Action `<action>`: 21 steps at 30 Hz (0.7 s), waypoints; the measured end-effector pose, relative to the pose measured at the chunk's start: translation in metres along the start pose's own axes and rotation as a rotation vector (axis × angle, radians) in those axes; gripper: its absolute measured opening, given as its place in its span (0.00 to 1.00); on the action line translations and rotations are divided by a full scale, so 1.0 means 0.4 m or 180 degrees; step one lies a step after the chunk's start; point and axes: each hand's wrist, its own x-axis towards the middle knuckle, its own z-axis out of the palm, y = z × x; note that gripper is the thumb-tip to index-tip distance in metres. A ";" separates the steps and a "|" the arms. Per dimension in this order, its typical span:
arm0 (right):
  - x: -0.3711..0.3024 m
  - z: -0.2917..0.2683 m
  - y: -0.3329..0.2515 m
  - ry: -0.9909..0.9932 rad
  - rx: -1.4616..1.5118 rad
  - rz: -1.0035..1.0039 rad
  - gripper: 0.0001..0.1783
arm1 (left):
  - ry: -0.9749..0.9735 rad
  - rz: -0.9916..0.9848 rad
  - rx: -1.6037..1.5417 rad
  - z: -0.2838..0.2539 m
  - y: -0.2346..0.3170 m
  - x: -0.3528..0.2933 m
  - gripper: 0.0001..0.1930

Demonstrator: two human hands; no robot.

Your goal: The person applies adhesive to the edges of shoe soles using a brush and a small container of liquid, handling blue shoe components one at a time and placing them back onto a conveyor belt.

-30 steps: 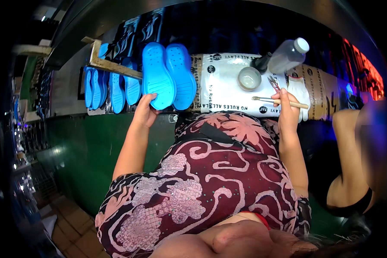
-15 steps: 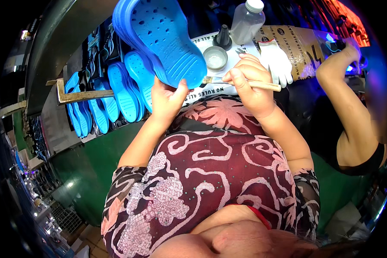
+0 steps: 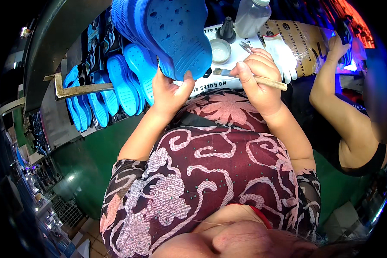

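The left hand pinches the heel end of a bright blue, perforated foam shoe sole, raised at the left of the white printed covering. The right hand grasps a flat brush with a pale wooden handle, its bristles just short of the sole. More blue soles lie leftward; which are already brushed cannot be told. A round translucent bowl crowds the far side; a co-worker's arm stays clear rightward.
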 end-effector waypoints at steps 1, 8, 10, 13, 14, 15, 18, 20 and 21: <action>0.001 0.002 -0.003 0.0009 0.0040 0.0013 0.13 | 0.0005 0.0024 -0.0057 0.001 -0.003 -0.001 0.24; 0.013 0.010 -0.004 -0.0097 -0.0209 -0.0227 0.12 | -0.0053 0.0760 0.0697 -0.021 -0.019 0.003 0.23; 0.009 0.008 -0.008 -0.0078 -0.0351 -0.0178 0.12 | -0.0044 0.0995 0.0731 -0.024 -0.026 0.004 0.23; 0.014 0.011 -0.020 -0.0032 -0.0265 -0.0331 0.12 | 0.0011 0.0897 0.0621 -0.022 -0.035 0.000 0.22; 0.018 0.013 -0.026 -0.0097 -0.0231 -0.0400 0.12 | 0.0046 0.0942 0.0649 -0.020 -0.035 0.001 0.22; 0.022 0.017 -0.032 -0.0161 -0.0198 -0.0468 0.12 | 0.0081 0.0988 0.0677 -0.018 -0.034 0.002 0.21; 0.011 0.015 -0.029 -0.0269 -0.0212 -0.0441 0.12 | 0.0183 0.1110 0.0712 -0.014 -0.042 0.003 0.21; -0.001 0.007 -0.021 -0.0264 -0.0194 -0.0299 0.12 | 0.0192 0.1245 0.0736 -0.012 -0.043 0.004 0.21; 0.000 0.007 -0.022 -0.0230 -0.0155 -0.0272 0.12 | 0.0167 0.1344 0.0755 -0.011 -0.035 0.008 0.21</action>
